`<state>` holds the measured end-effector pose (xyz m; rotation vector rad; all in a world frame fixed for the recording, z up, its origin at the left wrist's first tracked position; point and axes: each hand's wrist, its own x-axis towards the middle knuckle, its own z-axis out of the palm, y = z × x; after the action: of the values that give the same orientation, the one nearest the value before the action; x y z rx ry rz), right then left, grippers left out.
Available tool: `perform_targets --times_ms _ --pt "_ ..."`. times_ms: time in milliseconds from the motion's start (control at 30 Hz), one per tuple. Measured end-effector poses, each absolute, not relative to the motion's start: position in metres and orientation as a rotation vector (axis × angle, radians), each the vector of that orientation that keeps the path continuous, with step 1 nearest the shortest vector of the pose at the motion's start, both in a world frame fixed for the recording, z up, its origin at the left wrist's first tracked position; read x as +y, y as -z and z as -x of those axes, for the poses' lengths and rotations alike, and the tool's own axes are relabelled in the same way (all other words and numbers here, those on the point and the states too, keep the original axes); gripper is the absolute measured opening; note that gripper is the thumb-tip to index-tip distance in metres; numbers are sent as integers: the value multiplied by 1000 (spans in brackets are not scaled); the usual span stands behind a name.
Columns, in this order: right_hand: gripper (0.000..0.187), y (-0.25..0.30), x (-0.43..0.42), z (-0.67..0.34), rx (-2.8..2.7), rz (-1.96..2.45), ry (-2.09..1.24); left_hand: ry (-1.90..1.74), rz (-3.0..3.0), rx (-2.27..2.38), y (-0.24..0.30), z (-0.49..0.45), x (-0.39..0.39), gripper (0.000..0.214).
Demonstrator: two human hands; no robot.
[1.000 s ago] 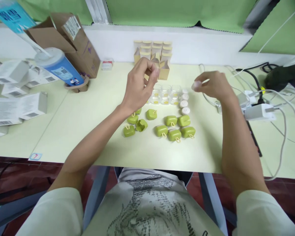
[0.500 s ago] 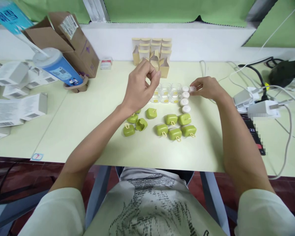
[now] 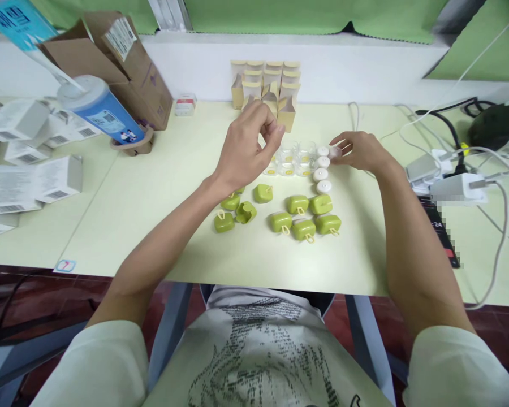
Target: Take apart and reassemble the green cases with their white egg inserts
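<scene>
My left hand (image 3: 246, 146) is raised over the left end of the clear plastic cups (image 3: 287, 169), thumb and fingers closed in a pinch. Whatever lies between those fingertips is hidden. At the right end of the cups, my right hand (image 3: 359, 150) closes its fingertips on a small translucent piece (image 3: 335, 152), too blurred to name. Beside it stands a column of several round white caps (image 3: 320, 175). Towards me lie several glossy green cases (image 3: 304, 229) with pale yellow loops. One green shell (image 3: 246, 212) faces me with its notched hollow side.
Small kraft boxes (image 3: 285, 115) stand with flaps up against the wall. On the left are a blue canister (image 3: 110, 116), a cardboard carton (image 3: 142, 73) and white boxes (image 3: 59, 178). White chargers (image 3: 458, 189), cables and a phone (image 3: 439, 226) lie to the right.
The view has shifted slightly, so the things on the table appear a little to the right and higher. Both hands keep nearly the same pose and place.
</scene>
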<state>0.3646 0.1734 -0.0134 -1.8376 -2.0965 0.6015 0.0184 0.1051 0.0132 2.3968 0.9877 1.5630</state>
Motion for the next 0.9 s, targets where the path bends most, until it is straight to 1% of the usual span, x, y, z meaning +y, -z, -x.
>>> perform_targets --times_ms 67,100,133,167,200,267,300,333,367,433,533,600,667,767,833,900 --pt "74 7 174 -368 -2135 1880 -643 -1539 -2368 1048 -14 -18 103 46" --pt "84 1 172 -368 -2165 1921 -633 -1530 -2352 1079 -14 -18 102 45" --pt "88 -6 168 -367 -2208 1973 -589 -1524 -2337 1102 -13 -18 102 44" --pt "86 -15 162 -363 -2256 2027 -502 -1521 -2320 1116 -13 -18 102 42" --pt "78 -24 153 -356 -2309 2073 -386 -1520 -2303 1124 -12 -18 102 41" --pt "47 -42 129 -332 -2416 2081 -154 -1514 -2271 1122 -11 -17 104 37" --pt "32 -50 115 -316 -2453 2047 -112 -1510 -2263 1109 -11 -17 105 34" --pt "25 -56 101 -299 -2538 1971 -151 -1502 -2262 1092 -10 -16 105 31" --pt "22 -60 88 -281 -2665 1856 -247 -1490 -2267 1077 -11 -15 105 28" --pt "25 -62 65 -251 -2896 1680 -347 -1452 -2289 1067 -12 -13 104 30" --pt "15 -55 49 -224 -3079 1694 -280 -1395 -2326 1098 -14 -12 101 40" --pt "10 -49 47 -218 -3087 1709 -258 -1370 -2350 1108 -15 -13 100 39" --pt "14 -47 51 -220 -3095 1667 -271 -1353 -2372 1104 -16 -13 99 35" --pt "25 -52 62 -236 -3099 1567 -353 -1324 -2388 1087 -20 -12 98 28" --pt "32 -60 71 -253 -2971 1479 -499 -1263 -2376 1045 -24 -10 96 31" --pt "37 -69 79 -272 -2701 1347 -714 -1149 -2349 946 -29 -9 92 38"
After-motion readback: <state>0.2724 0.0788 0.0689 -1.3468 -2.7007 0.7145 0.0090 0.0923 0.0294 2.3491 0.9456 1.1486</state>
